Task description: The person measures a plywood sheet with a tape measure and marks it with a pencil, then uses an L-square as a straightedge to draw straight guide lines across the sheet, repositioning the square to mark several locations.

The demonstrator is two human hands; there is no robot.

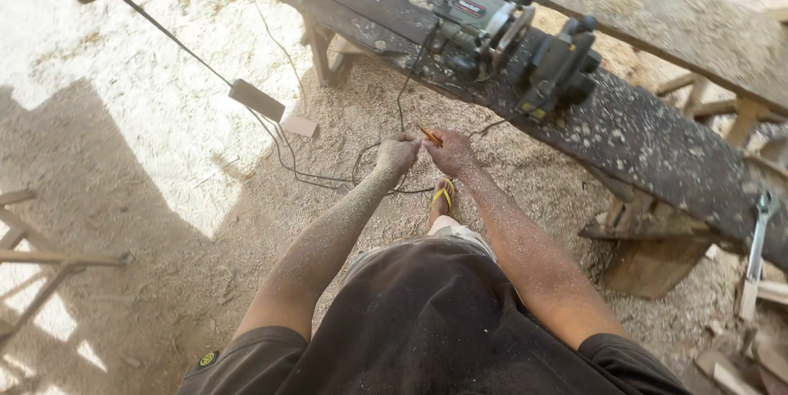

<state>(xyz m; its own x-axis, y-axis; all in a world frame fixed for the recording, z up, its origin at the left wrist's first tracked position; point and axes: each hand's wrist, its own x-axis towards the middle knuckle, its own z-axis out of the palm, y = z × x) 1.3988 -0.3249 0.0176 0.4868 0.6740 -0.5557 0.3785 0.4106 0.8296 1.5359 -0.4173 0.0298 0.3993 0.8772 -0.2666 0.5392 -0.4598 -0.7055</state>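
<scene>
Across the top of my view runs a long dark plank surface (657, 140), speckled with sawdust and resting on rough wooden legs. Below it the ground (123, 157) is covered in pale sawdust, half in sun and half in shade. On the plank I see two power tools: a grey-green router (480, 25) and, just to its right, a black circular saw (562, 66). A black cable (328, 165) loops from the tools over the ground, past a dark power adapter (256, 99) lying in the sun. At the right edge a metal clamp (759, 231) leans against offcuts of wood.

Lower down, both dusty forearms reach forward over one foot in a yellow flip-flop (443, 194). My left hand (398, 153) is curled closed, knuckles up, touching the right hand (450, 151). Between them I make out a small orange pencil (429, 135), its tip pointing up and left. The right hand seems to pinch it, though at this size I cannot tell whether the left also grips it or the cable beneath.
</scene>
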